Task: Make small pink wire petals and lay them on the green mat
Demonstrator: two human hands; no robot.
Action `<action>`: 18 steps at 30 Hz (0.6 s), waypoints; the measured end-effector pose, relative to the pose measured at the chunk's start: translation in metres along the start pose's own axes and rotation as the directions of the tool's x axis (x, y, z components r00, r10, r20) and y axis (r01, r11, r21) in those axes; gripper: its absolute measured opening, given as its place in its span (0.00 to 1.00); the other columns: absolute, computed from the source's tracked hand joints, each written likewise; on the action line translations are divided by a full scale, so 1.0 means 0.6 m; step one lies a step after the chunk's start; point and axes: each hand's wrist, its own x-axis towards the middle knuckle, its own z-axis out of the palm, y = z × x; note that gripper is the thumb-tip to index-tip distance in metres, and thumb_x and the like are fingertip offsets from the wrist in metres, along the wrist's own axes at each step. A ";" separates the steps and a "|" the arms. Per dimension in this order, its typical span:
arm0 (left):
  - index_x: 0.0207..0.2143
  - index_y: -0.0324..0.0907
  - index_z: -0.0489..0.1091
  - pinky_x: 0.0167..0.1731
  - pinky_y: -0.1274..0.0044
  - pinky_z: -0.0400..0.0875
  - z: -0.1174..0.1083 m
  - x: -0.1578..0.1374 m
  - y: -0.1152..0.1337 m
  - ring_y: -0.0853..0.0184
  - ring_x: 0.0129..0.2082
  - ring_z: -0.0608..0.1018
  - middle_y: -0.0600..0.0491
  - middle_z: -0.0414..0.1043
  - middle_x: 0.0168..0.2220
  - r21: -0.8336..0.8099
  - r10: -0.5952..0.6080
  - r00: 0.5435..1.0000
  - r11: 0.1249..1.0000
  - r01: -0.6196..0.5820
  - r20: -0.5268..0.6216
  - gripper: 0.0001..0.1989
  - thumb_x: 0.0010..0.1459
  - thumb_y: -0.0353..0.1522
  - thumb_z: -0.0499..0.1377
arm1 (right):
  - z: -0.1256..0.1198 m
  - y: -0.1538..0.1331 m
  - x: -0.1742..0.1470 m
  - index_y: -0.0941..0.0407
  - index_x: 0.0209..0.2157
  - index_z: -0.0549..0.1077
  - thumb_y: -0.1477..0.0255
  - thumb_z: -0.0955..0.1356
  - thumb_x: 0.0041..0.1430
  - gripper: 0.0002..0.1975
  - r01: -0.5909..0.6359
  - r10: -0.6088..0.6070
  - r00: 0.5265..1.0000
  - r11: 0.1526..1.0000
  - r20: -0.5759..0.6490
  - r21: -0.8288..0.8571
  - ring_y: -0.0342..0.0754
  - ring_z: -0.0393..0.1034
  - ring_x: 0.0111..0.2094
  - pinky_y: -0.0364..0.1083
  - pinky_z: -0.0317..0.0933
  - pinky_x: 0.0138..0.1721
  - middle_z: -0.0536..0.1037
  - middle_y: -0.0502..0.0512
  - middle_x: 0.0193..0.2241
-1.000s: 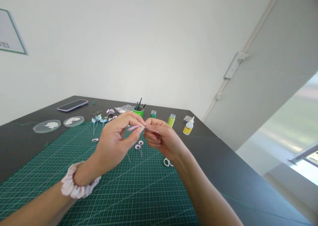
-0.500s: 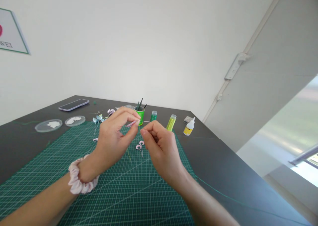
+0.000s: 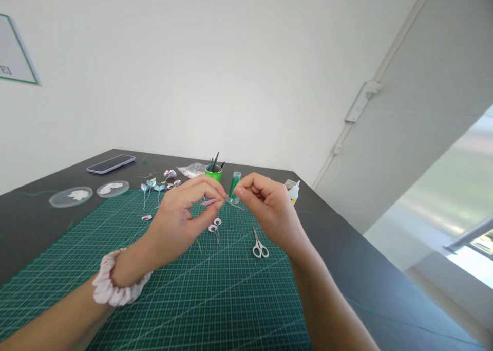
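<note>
Petal (image 3: pixel 209 202), small and pink, is now gripped by the left hand (image 3: pixel 185 220) alone: between thumb and forefinger it is pinched, held up above the far part of the green mat (image 3: pixel 185 305), and beside those fingertips a thin wire (image 3: pixel 239 207) is seen slanting off to the right. And apart go the hands! A second ago both were pressed together at the piece; half a second ago a gap had been opened; now the right hand (image 3: pixel 267 202) has been lifted higher, brought just beside the green spool (image 3: pixel 235 185) in the view. Its fingers are curled, thumb laid against forefinger; whether a fine thread is caught there cannot be told. By that shift the scissors (image 3: pixel 260 249) have been fully uncovered near the mat's right edge, while the glue bottle (image 3: pixel 294 192), towards the worktop's far right corner, has been partly covered. Two pink loops (image 3: pixel 214 226) are left lying on the mat, untouched. For the work, this is taken to mean that steadying is being done by the left and drawing or winding by the right; the piece, not yet set down, is judged unfinished.
</note>
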 end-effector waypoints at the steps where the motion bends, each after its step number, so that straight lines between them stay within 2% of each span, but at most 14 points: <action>1: 0.29 0.41 0.67 0.36 0.83 0.69 0.000 0.000 0.000 0.76 0.34 0.74 0.58 0.73 0.32 -0.029 -0.020 1.000 0.999 0.020 0.001 0.08 0.59 0.23 0.55 | -0.002 0.004 0.002 0.57 0.25 0.67 0.73 0.65 0.59 0.09 -0.035 0.032 0.999 0.996 0.034 0.077 0.38 0.49 0.19 0.42 0.43 0.20 0.58 0.42 0.17; 4: 0.28 0.42 0.68 0.36 0.82 0.70 0.000 -0.001 0.001 0.75 0.33 0.74 0.58 0.73 0.32 -0.105 -0.080 0.997 0.991 0.079 -0.012 0.08 0.59 0.24 0.55 | 0.001 0.019 0.008 0.57 0.24 0.67 0.69 0.67 0.57 0.10 -0.164 0.124 0.981 0.940 0.148 0.300 0.37 0.46 0.18 0.42 0.40 0.19 0.57 0.41 0.15; 7: 0.28 0.43 0.68 0.35 0.81 0.71 0.001 -0.001 0.001 0.74 0.33 0.75 0.57 0.73 0.32 -0.142 -0.130 0.990 0.982 0.121 -0.049 0.08 0.58 0.24 0.55 | 0.012 0.031 0.009 0.57 0.25 0.68 0.67 0.68 0.56 0.10 -0.316 0.195 0.939 0.811 0.283 0.492 0.37 0.42 0.16 0.42 0.37 0.18 0.55 0.39 0.14; 11: 0.27 0.42 0.69 0.35 0.76 0.72 0.001 0.001 0.001 0.69 0.33 0.76 0.54 0.74 0.32 -0.113 -0.164 0.974 0.983 0.148 -0.154 0.06 0.56 0.25 0.55 | 0.036 0.031 0.001 0.57 0.25 0.68 0.68 0.69 0.54 0.09 -0.445 0.244 0.890 0.650 0.386 0.616 0.36 0.39 0.15 0.41 0.34 0.17 0.54 0.38 0.12; 15: 0.27 0.42 0.68 0.37 0.74 0.73 -0.001 0.004 0.002 0.69 0.33 0.76 0.54 0.74 0.32 0.032 -0.132 0.966 0.989 0.143 -0.222 0.07 0.57 0.26 0.56 | 0.061 0.015 -0.008 0.56 0.25 0.67 0.69 0.68 0.54 0.08 -0.472 0.298 0.882 0.563 0.366 0.678 0.36 0.38 0.14 0.40 0.34 0.16 0.56 0.38 0.12; 18: 0.27 0.42 0.68 0.37 0.75 0.73 -0.004 0.008 0.004 0.69 0.34 0.77 0.54 0.75 0.32 0.140 -0.067 0.971 0.985 0.101 -0.229 0.07 0.58 0.25 0.56 | 0.072 0.000 -0.014 0.55 0.25 0.66 0.68 0.67 0.55 0.09 -0.408 0.327 0.911 0.624 0.251 0.666 0.36 0.42 0.14 0.40 0.37 0.16 0.59 0.39 0.12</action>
